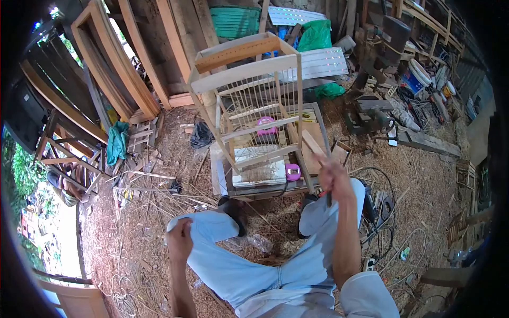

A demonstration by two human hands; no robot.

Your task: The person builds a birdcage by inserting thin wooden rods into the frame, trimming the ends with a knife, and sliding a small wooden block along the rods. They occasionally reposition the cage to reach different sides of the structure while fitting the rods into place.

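Observation:
My right hand (337, 179) is raised above my right knee, its fingers wrapped round a thin, dark, upright tool (329, 198) whose kind I cannot make out. A pale wooden strip (315, 149) slants up and left from beside that hand. My left hand (181, 237) rests by my left knee with its fingers curled; whether it holds something is too small to tell. In front of me a wooden frame with thin spindles (244, 72) stands tilted on a low worktable (218, 168). Two pink tape measures, one round (266, 125) and one by the table's front edge (292, 171), lie there.
Wooden door frames (101, 61) lean at the back left. A teal cloth (117, 142) hangs near a wooden chair frame. A dark machine (369, 123) stands at the right. Black cables (393, 212) lie beside my right leg, over shavings and sticks on the ground.

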